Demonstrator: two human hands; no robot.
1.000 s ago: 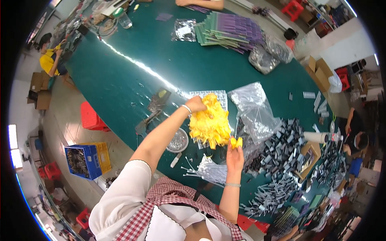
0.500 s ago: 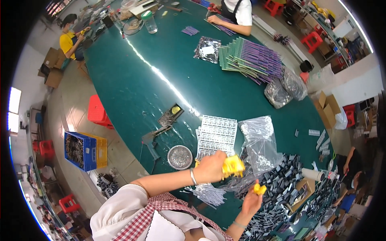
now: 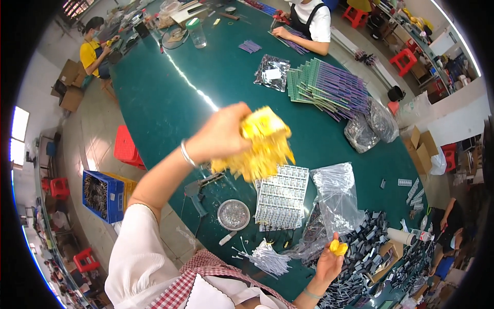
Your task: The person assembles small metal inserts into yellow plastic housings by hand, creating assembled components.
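Note:
My left hand [image 3: 226, 131] is raised over the green table, its fingers closed on a yellow bundle [image 3: 265, 141] with a ragged lower edge; motion smears it, so its kind is unclear. Under and beyond the bundle lie white circuit board panels [image 3: 282, 198]. Lower right, my right hand [image 3: 328, 262] pinches a small yellow piece [image 3: 338, 247] between thumb and fingers. Close to that hand are a clear plastic bag [image 3: 337, 195] of thin white-tipped wires and a heap of black parts [image 3: 368, 232]. Loose white wires [image 3: 266, 259] lie nearer to me.
A round bowl [image 3: 233, 215] of small metallic bits stands left of the panels, beside a glue gun [image 3: 195, 198]. Farther off are stacked green and purple strips [image 3: 329, 87] and a lidded jar [image 3: 196, 33]. A co-worker's arm [image 3: 303, 40] rests at the far edge.
My left hand has lifted away from the panels, up and to the left, carrying the yellow bundle. My right hand keeps its small yellow piece, shifted slightly. The whole view has shifted a little.

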